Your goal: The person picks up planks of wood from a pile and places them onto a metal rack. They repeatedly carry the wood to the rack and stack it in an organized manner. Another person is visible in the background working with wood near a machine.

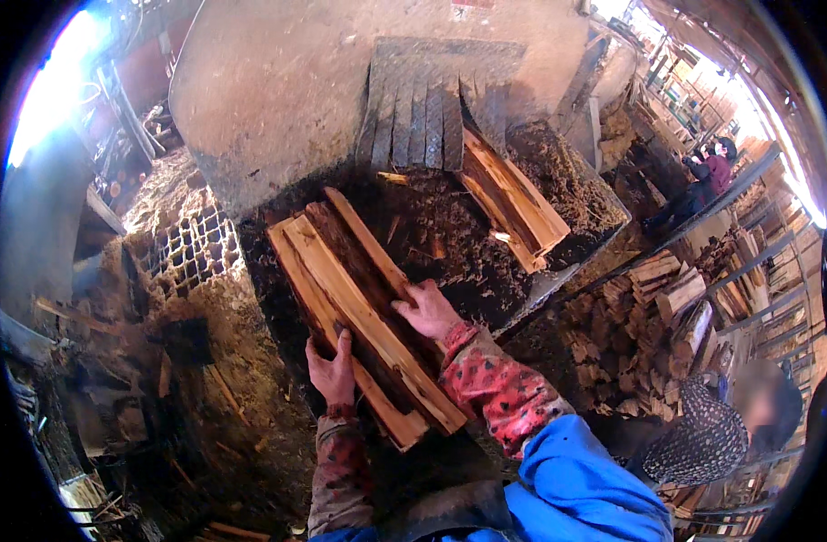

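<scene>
By the left hand (333, 369) and right hand (429, 313), a bundle of long, split, orange-brown wooden slabs (364, 312) is gripped at opposite edges, its long axis slanted, far end pointed upper left, over a dark, debris-littered table (476, 280) hung with a grey strip curtain (422, 117).

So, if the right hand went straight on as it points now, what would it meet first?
Probably the narrow wood strip: the right hand appears to touch its near end, though exact contact is hard to judge from this view.
</scene>
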